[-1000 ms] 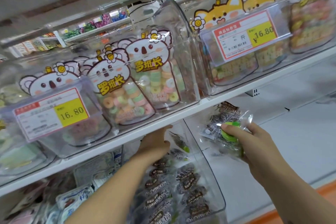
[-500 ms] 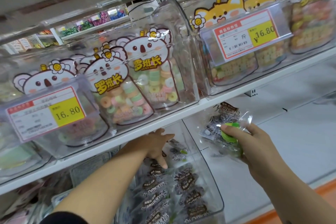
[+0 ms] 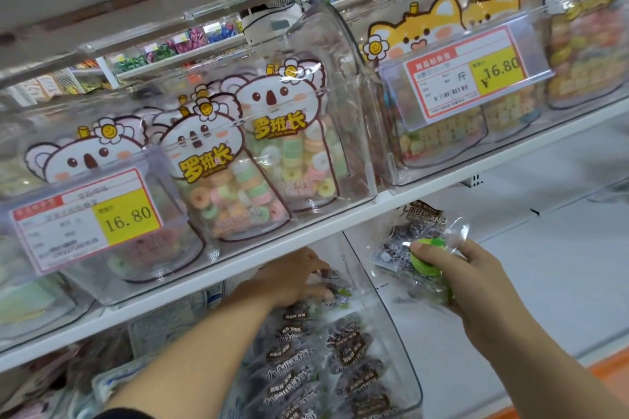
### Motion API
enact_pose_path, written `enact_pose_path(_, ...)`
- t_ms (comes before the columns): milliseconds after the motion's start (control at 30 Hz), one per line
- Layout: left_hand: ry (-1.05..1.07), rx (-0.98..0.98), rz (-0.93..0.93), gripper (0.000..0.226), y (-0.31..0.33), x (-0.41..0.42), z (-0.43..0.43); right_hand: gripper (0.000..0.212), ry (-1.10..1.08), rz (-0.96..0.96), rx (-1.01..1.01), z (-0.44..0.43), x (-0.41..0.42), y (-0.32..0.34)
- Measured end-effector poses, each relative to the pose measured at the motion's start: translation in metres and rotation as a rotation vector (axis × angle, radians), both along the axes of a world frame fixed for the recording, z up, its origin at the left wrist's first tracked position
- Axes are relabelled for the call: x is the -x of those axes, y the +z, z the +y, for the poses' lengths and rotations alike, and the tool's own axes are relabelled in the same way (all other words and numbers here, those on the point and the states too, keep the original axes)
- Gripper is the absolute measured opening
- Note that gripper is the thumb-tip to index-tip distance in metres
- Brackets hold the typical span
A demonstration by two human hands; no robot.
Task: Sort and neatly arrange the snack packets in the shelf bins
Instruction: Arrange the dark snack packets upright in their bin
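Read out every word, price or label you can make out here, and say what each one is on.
"16.80": left price tag.
"¥16.80" and "斤": right price tag.
"罗班长": koala candy bag and its neighbour.
Tag small print, barcodes and dark snack packets: too blurred.

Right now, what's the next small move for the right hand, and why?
Probably carry the clear packet left and down into the lower clear bin. The right hand holds it outside that bin, which holds matching dark packets, while the left hand reaches into the back of it.
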State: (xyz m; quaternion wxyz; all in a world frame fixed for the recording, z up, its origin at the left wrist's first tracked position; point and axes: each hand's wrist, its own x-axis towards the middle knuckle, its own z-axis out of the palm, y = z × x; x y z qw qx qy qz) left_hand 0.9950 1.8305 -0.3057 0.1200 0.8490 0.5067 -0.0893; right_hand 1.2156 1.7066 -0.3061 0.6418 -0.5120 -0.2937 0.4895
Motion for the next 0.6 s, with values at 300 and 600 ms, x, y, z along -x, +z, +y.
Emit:
enact_pose_path(300,0.110,0.246,0.161,0.098,-0.0010,-0.0060,0.0007,0.028,0.006,0.015,0.007,0.0033,-0.0023,-0.0013)
enact_pose_path(600,0.088,0.227,0.196,0.101,0.0002,0.0029,-0.0057,0.056,0.009,0.026,0.016,0.0017,-0.0015,0.0000)
